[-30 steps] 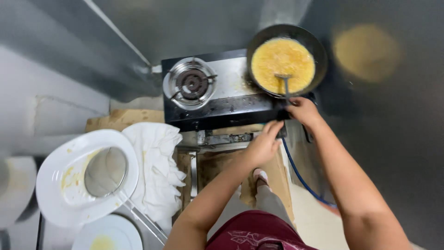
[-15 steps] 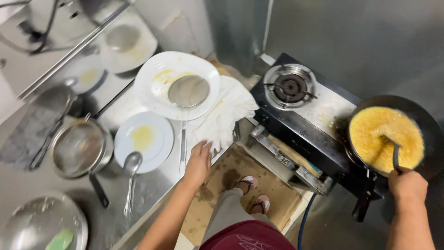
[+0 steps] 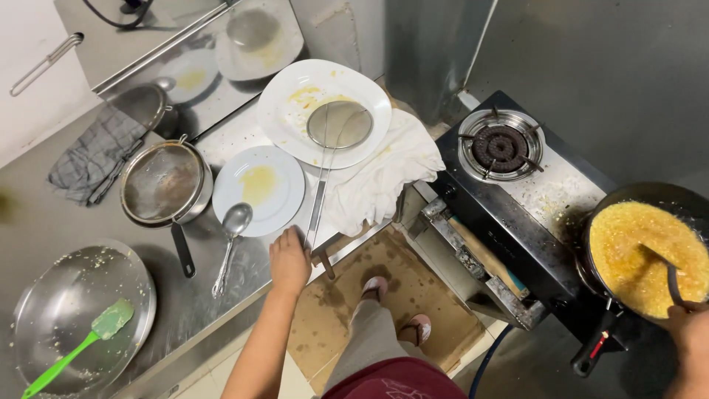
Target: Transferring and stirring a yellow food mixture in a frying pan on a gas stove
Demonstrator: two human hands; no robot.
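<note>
left hand (image 3: 289,261): fingers loose, touching skimmer handle (image 3: 317,210) | right hand (image 3: 690,332): fingers gripping spatula (image 3: 668,277)

Small white plate (image 3: 258,191) — yellow-smeared, spoon (image 3: 230,240) beside

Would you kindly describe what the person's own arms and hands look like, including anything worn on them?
Both arms are bare, with no sleeves reaching the forearms. The left hand has no glove, ring or watch that shows. The right hand is cut off at the frame's edge; what shows is ungloved too. Lower down, a dark red garment covers the body.
</note>
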